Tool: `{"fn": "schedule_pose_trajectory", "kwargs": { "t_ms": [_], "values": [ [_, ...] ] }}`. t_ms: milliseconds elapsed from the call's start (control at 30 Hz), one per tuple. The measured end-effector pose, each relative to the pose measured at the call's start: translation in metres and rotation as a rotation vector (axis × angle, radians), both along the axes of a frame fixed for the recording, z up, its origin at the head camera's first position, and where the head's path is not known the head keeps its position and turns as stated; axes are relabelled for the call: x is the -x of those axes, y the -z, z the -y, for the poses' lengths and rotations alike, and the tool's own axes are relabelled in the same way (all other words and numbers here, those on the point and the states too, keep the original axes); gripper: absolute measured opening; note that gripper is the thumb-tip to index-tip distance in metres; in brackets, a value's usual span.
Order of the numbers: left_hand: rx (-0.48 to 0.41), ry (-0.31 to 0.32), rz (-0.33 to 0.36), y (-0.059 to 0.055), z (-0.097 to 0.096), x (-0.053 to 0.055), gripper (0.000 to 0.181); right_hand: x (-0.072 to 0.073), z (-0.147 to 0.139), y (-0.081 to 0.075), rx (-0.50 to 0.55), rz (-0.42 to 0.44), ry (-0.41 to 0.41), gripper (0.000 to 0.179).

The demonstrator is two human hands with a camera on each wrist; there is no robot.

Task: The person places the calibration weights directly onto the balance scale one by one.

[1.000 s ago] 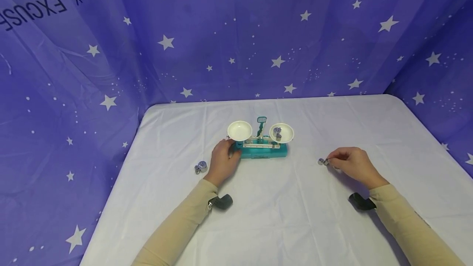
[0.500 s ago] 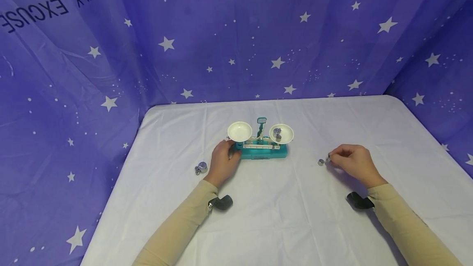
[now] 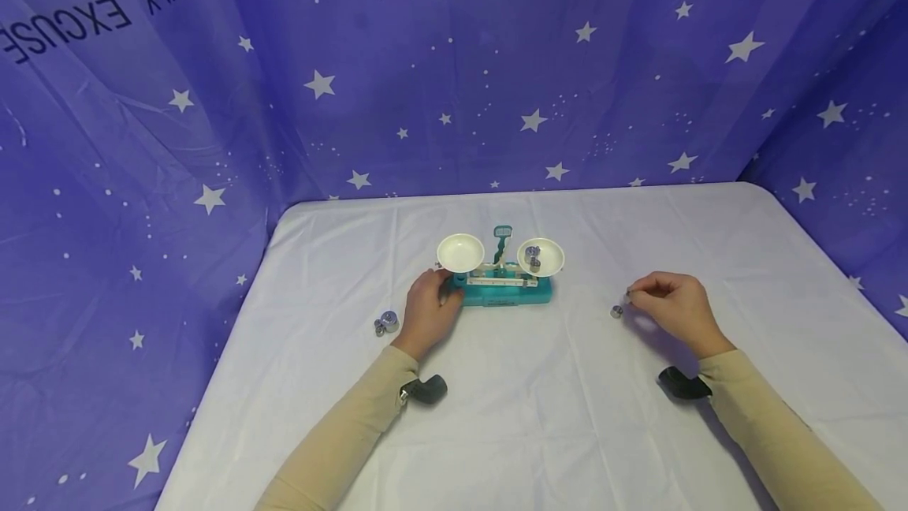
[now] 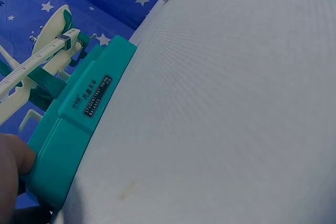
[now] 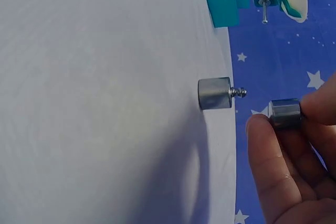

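Metal weight pinched in right hand, thumb and fingertips parted only by its width, just above the table, beside an upright knobbed weight. Teal student tray balance on the table; left hand curled round its left end. Right pan bears weights; weight cluster left of left hand.

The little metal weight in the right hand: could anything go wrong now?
It might slip and drop: the right hand pinches the little weight off the table. The hand could also bump the other weight standing close by. And if the left hand holding the balance jolts it, the weights in the right pan might slide.
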State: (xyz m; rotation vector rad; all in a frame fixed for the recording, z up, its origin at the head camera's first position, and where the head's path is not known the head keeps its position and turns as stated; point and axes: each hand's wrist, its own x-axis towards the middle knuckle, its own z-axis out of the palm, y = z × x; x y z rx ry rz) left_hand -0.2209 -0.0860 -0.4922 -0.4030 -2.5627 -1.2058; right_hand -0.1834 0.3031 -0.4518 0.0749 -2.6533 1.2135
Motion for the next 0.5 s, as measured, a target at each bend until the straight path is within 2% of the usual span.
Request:
{"fn": "schedule_pose_trajectory", "kwargs": {
  "t_ms": [200, 367, 500],
  "values": [
    [-0.001, 0.002, 0.000, 0.000, 0.001, 0.000, 0.036, -0.001, 0.003, -0.003, 0.059, 0.050, -0.045, 0.016],
    [-0.003, 0.004, 0.010, -0.001, 0.001, 0.000, 0.036, -0.001, 0.004, -0.008, 0.110, 0.156, -0.042, 0.028],
    [-0.005, 0.007, 0.011, -0.001, 0.000, 0.000, 0.036, 0.000, 0.005, -0.011, 0.193, 0.227, -0.060, 0.036]
  ]
}}
